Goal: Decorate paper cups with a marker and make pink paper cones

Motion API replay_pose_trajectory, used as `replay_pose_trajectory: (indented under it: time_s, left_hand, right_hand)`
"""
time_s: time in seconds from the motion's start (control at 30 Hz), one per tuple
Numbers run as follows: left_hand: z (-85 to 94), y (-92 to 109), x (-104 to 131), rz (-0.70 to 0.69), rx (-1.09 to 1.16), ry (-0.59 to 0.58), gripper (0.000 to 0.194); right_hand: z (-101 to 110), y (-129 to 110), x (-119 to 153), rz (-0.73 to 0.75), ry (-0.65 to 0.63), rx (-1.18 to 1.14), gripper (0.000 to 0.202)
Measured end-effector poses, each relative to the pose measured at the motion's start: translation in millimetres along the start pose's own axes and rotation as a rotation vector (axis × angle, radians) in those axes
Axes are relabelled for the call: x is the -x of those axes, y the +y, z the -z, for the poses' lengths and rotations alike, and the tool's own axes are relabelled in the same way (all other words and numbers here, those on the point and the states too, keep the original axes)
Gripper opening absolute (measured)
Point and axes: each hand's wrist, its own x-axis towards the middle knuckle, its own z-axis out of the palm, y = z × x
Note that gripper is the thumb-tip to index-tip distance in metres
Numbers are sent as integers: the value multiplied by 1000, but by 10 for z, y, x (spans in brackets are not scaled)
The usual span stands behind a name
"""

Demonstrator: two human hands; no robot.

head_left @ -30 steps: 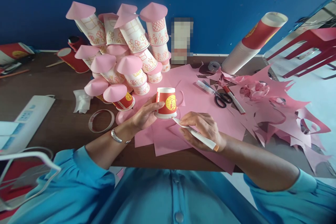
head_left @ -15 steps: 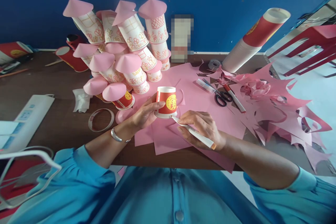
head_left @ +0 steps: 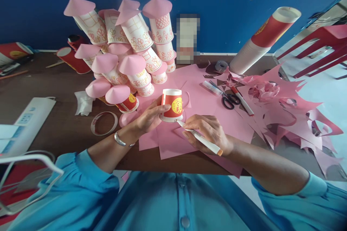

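Observation:
My left hand (head_left: pixel 150 116) grips a red and white paper cup (head_left: pixel 172 103) with a yellow emblem, rim downward, from its left side. Held like a pen in my right hand (head_left: pixel 207 133) is a white marker (head_left: pixel 204 141) with an orange end. Its tip is at the cup's lower rim; whether it touches, I cannot tell. Pink paper sheets (head_left: pixel 173 146) lie beneath both hands. Left of the cup stand several decorated paper cups (head_left: pixel 135 75) topped with pink paper cones (head_left: pixel 132 65), some stacked and drawn with flowers.
Black scissors (head_left: pixel 227 101), a second marker (head_left: pixel 244 103) and pink paper scraps (head_left: pixel 292 115) lie to the right. A tall leaning cup stack (head_left: pixel 251 56) stands behind them. At left are a tape roll (head_left: pixel 104 123) and a white power strip (head_left: pixel 32 122). A blue wall (head_left: pixel 225 3) bounds the table's back.
Both hands, the cup and the marker keep almost the same places. The view has shifted very slightly; nothing was picked up or let go.

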Motion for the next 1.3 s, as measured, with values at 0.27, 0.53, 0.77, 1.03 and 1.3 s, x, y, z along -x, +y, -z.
replay_pose_trajectory:
  time_s: [0.27,0.53,0.77,1.03,1.3]
  left_hand:
    - [-69,54,-7,24,-77,-105,23]
    - [-85,72,4,40,-88,-142,40]
    - [-3,8,-18,20,-113,-133,20]
    - [26,-7,-23,2,-119,-145,18]
    - [-18,25,-29,13,-124,-183,28]
  right_hand:
    - [2,10,10,-14,-2,-11,23]
    - [-3,4,21,-11,-14,3,23]
    - [6,-13,11,-19,-20,17,18]
    - [3,-14,12,-27,-20,25,15]
    - [17,-17,2,-25,-26,30,16]
